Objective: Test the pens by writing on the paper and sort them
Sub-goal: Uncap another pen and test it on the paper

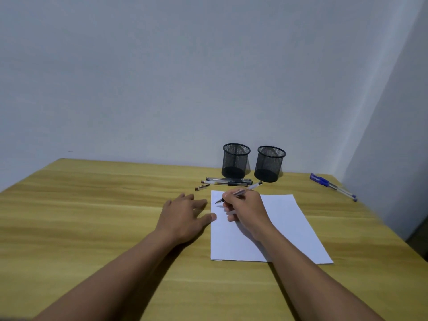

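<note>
A white sheet of paper (289, 228) lies on the wooden table. My right hand (247, 207) grips a clear-barrelled pen (251, 187), its dark tip just above the paper's upper left corner. My left hand (183, 214) lies flat on the table beside the paper's left edge, fingers spread, thumb touching the sheet. Two black pens (228, 181) lie side by side in front of the left mesh cup (235, 161). A loose pen cap (202, 187) lies left of them. The right mesh cup (269, 163) stands beside the first. Both cups look empty.
Blue-capped pens (333, 186) lie at the table's far right near the wall corner. The table (92, 216) meets a plain wall at the back and another wall on the right. Its right edge drops off near the lower right of the view.
</note>
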Tool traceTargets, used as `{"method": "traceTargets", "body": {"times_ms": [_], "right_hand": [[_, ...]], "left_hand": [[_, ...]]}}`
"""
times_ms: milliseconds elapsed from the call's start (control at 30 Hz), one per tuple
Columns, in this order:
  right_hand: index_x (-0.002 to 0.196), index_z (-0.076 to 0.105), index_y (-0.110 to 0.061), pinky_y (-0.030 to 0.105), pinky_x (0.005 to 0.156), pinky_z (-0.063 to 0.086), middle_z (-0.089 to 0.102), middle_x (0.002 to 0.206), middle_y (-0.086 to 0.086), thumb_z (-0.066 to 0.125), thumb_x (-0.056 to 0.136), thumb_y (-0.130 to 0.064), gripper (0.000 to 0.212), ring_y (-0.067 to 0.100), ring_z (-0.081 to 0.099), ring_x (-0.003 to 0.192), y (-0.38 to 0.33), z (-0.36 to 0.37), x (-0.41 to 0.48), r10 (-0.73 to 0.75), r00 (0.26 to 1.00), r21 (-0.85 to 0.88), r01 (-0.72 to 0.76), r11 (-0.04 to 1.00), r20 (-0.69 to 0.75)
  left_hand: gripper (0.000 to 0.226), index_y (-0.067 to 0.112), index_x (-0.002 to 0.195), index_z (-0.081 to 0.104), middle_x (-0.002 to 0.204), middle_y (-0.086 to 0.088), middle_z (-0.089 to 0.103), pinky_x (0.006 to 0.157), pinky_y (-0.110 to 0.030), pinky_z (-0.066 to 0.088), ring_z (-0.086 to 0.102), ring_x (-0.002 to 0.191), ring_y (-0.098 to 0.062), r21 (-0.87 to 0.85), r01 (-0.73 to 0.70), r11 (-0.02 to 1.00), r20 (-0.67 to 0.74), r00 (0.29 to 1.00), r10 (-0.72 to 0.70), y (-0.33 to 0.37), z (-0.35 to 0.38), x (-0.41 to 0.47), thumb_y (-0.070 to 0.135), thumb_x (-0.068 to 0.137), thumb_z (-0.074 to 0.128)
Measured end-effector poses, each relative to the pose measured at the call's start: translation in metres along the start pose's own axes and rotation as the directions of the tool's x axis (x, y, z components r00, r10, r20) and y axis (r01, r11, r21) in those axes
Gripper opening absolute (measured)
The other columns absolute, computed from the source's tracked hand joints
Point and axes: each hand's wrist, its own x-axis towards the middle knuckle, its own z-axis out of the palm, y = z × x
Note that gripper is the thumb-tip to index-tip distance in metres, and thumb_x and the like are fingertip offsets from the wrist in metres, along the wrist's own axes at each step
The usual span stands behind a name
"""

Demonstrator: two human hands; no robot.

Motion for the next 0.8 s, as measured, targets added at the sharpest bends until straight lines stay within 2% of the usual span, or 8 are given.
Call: {"method": "traceTargets", "body": {"times_ms": [100,333,567,700,800], "right_hand": [[0.088,0.075,-0.003,0.030,0.053,0.050,0.069,0.069,0.011,0.070,0.093,-0.016,0.014,0.018,0.060,0.061,-0.003,0.004,-0.001,-0.026,0.999,-0.067,0.025,0.997,-0.020],[0.079,0.071,-0.012,0.032,0.053,0.051,0.072,0.065,0.007,0.071,0.087,-0.021,0.012,0.018,0.063,0.058,0.008,0.006,0.008,-0.071,0.995,-0.173,0.059,0.983,-0.064],[0.079,0.073,-0.014,0.034,0.058,0.057,0.074,0.068,0.004,0.073,0.086,-0.023,0.012,0.017,0.070,0.062,0.011,0.006,0.008,-0.098,0.995,-0.282,0.084,0.956,-0.037],[0.081,0.074,-0.015,0.027,0.054,0.054,0.074,0.067,0.001,0.071,0.090,-0.027,0.016,0.013,0.066,0.059,0.011,0.006,0.007,-0.121,0.991,-0.298,0.096,0.950,-0.065],[0.080,0.073,-0.014,0.031,0.056,0.056,0.074,0.067,0.002,0.071,0.088,-0.026,0.015,0.015,0.068,0.060,0.012,0.006,0.007,-0.118,0.991,-0.312,0.094,0.946,-0.060]], "left_hand": [[0.065,0.039,0.139,0.052,0.157,-0.004,0.037,0.118,-0.050,0.021,0.023,0.150,-0.023,-0.006,0.007,1.000,-0.002,1.000,-0.007,-0.002,0.004,-0.001,0.072,0.084,0.048],[0.066,0.040,0.140,0.051,0.159,-0.001,0.034,0.121,-0.049,0.015,0.019,0.151,-0.020,-0.029,0.003,1.000,0.002,1.000,-0.003,-0.005,0.008,-0.001,0.074,0.084,0.046],[0.065,0.041,0.140,0.051,0.160,0.000,0.033,0.121,-0.047,0.014,0.019,0.151,-0.018,-0.048,0.010,0.999,0.001,1.000,-0.010,-0.005,0.007,-0.002,0.073,0.083,0.048],[0.065,0.041,0.139,0.052,0.160,0.000,0.033,0.121,-0.047,0.013,0.019,0.151,-0.017,-0.061,0.011,0.998,0.002,1.000,-0.011,-0.006,0.007,-0.002,0.073,0.083,0.048],[0.063,0.042,0.140,0.051,0.160,0.000,0.033,0.121,-0.047,0.014,0.019,0.151,-0.018,-0.051,0.006,0.999,0.000,1.000,-0.006,-0.006,0.008,-0.003,0.072,0.084,0.047]]}}
